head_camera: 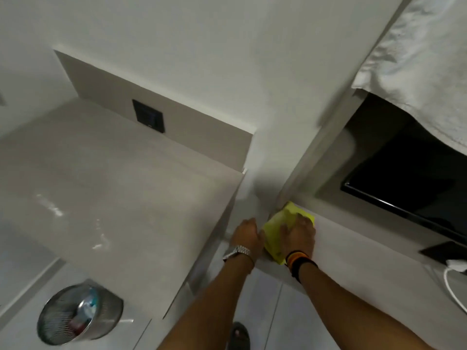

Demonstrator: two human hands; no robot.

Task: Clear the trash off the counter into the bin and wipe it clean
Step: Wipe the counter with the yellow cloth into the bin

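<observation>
Keep right hand point(299, 236) flat, fingers spread, pressing yellow cloth point(279, 223) into desk point(353, 238) corner against wall; pull toward you in overlapping strokes. Left hand point(246, 234) sits just beside cloth, grip unclear. Cloth looks thin, crumpled, bright yellow. Mesh bin point(78, 314) on floor, well apart, holds trash.

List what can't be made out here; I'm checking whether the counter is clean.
Head view:
Grey counter beneath the yellow cloth: covered by cloth and right hand.
Left hand fingertips: hidden behind the hand; grip unclear.
Round silver mesh bin contents: motion-blurred.
White plug and cable: cut off by right edge.
</observation>
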